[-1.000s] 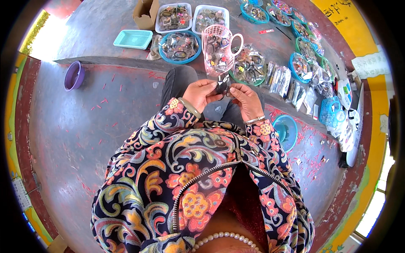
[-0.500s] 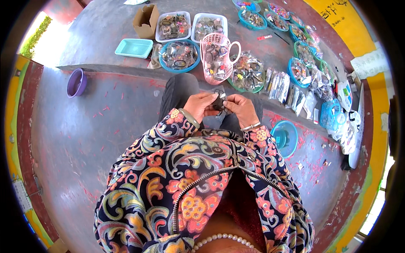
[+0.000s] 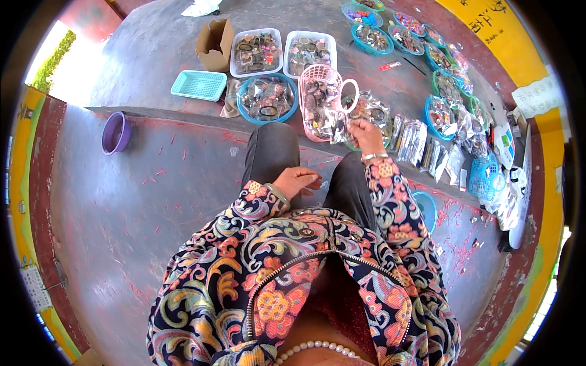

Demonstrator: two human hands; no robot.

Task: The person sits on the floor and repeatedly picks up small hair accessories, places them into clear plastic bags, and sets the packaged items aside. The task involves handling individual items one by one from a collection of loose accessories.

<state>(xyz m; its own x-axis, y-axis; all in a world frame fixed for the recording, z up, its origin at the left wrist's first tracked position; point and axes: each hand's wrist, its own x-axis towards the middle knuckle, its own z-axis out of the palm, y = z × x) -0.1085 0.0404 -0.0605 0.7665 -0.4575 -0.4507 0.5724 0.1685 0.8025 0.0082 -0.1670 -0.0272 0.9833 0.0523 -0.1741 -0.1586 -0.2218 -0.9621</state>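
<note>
My right hand [image 3: 366, 134] is stretched forward and pinches a small clear plastic packet [image 3: 337, 130] right at the side of the pink mesh basket [image 3: 320, 81], which holds more such packets. My left hand [image 3: 297, 181] rests on my lap between my dark-trousered knees, fingers loosely curled; nothing shows in it. Both arms wear floral sleeves with a bangle at each wrist.
On the lower ground ahead stand a blue round basket [image 3: 245, 104], two white trays [image 3: 280, 39] of small items, a turquoise tray [image 3: 198, 85], a cardboard box [image 3: 215, 44] and several bowls [image 3: 372, 38] to the right. A purple bowl [image 3: 115, 133] sits on the step at left.
Both hands were together at my lap working a small dark item. Now my right hand has reached forward to the pink basket with a packet, and my left hand stays on my lap.
</note>
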